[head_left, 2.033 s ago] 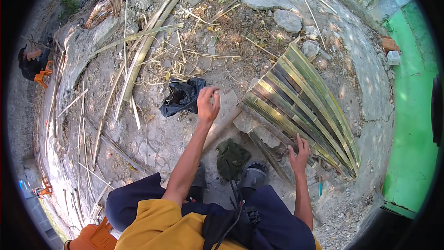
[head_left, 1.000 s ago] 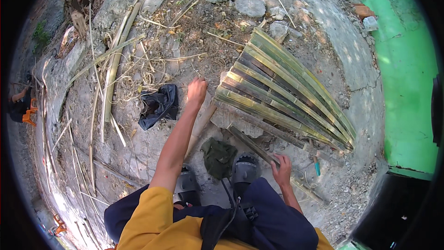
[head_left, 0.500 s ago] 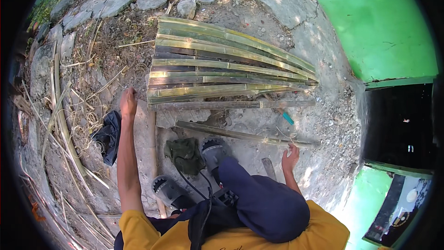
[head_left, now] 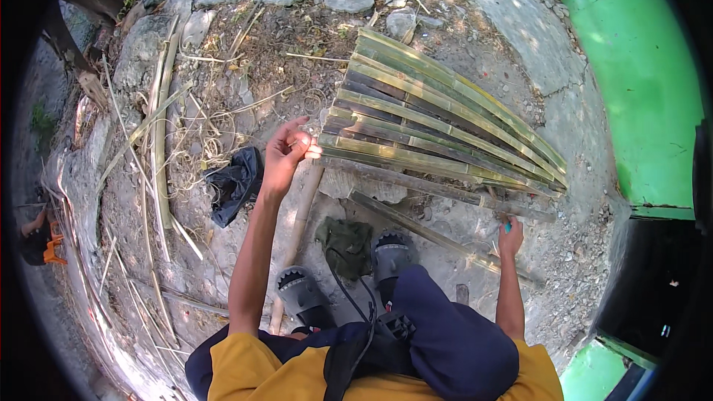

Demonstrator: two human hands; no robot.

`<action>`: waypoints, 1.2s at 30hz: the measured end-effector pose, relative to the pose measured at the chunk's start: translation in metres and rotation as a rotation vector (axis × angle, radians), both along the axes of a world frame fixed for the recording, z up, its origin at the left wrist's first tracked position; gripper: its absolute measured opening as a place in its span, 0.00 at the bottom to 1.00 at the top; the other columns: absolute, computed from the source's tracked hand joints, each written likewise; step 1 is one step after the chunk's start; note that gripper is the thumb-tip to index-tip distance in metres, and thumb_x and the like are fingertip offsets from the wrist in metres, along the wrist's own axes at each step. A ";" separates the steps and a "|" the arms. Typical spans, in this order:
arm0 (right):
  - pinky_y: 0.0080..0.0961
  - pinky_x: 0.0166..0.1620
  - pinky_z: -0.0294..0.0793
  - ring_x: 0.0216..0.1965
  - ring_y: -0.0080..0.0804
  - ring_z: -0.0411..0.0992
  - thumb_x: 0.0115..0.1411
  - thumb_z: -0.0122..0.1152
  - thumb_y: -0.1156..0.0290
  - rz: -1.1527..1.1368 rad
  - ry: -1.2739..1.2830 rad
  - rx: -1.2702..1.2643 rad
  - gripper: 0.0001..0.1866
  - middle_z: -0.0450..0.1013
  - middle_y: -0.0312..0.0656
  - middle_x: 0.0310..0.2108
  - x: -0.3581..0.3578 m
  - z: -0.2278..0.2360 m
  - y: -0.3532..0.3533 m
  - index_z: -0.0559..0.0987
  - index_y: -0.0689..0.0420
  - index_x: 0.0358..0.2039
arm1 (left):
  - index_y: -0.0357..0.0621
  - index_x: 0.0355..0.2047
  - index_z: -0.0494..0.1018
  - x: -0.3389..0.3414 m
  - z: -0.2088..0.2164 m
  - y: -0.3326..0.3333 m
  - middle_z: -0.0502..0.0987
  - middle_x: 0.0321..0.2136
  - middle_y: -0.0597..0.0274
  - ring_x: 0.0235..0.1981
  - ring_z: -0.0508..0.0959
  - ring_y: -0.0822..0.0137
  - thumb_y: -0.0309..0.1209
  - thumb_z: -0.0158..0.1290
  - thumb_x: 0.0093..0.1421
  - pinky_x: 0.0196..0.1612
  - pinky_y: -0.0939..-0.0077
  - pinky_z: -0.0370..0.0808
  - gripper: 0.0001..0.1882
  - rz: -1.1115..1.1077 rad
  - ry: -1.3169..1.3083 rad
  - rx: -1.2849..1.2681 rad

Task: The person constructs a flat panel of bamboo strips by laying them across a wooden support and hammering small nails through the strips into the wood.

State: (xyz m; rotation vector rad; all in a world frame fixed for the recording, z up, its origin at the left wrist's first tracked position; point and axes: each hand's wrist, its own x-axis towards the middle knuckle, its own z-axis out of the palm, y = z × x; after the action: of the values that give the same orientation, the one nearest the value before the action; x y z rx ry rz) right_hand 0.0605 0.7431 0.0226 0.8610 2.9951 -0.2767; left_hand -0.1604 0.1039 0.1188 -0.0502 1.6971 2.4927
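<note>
Left hand [head_left: 282, 157] curls at the bamboo fan's [head_left: 445, 126] wide end, hold unclear; right hand [head_left: 511, 238] clasps a teal handle [head_left: 507, 228] near the fan's tip; black bag [head_left: 241, 180] left of the fan.

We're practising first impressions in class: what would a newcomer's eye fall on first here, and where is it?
Most striking is probably the fan of bamboo strips spread on the ground right of centre, narrowing toward the right. The bright green wall along the right side also stands out. Next come the bare hands: the left hand by the fan's near left corner, the right hand at a teal handle.
</note>
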 end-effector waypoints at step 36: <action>0.28 0.27 0.57 0.24 0.18 0.59 0.51 0.76 0.57 0.075 -0.482 -0.418 0.18 0.64 0.29 0.19 0.126 0.177 0.026 0.82 0.61 0.27 | 0.33 0.39 0.83 0.030 -0.047 -0.034 0.86 0.25 0.53 0.25 0.84 0.71 0.22 0.62 0.58 0.31 0.72 0.79 0.08 0.151 0.036 -0.889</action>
State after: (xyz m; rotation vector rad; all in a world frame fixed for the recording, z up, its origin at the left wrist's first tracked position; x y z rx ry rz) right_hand 0.1863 0.7688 0.1998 0.6540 2.3941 -0.5733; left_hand -0.1308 0.0702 0.0718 -0.2176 2.7362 1.6114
